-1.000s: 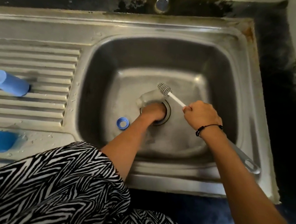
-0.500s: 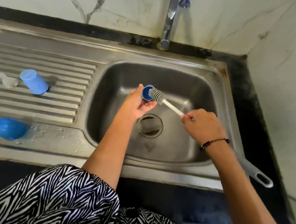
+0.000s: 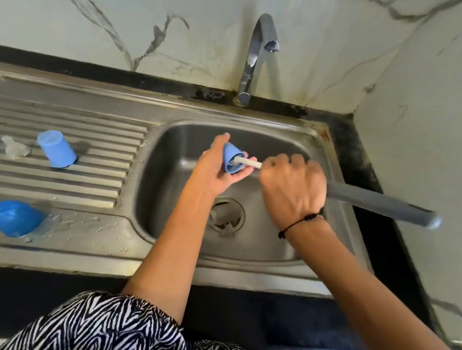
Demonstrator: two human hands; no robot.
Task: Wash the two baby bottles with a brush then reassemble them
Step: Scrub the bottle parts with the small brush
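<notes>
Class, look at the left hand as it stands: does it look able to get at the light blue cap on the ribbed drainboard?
Probably not at once. The left hand holds a small blue cap with the brush in it. The path to the light blue cap on the drainboard looks unobstructed.

No readable text, labels, brands or numbers anywhere I can see, not on anything around the sink.
</notes>
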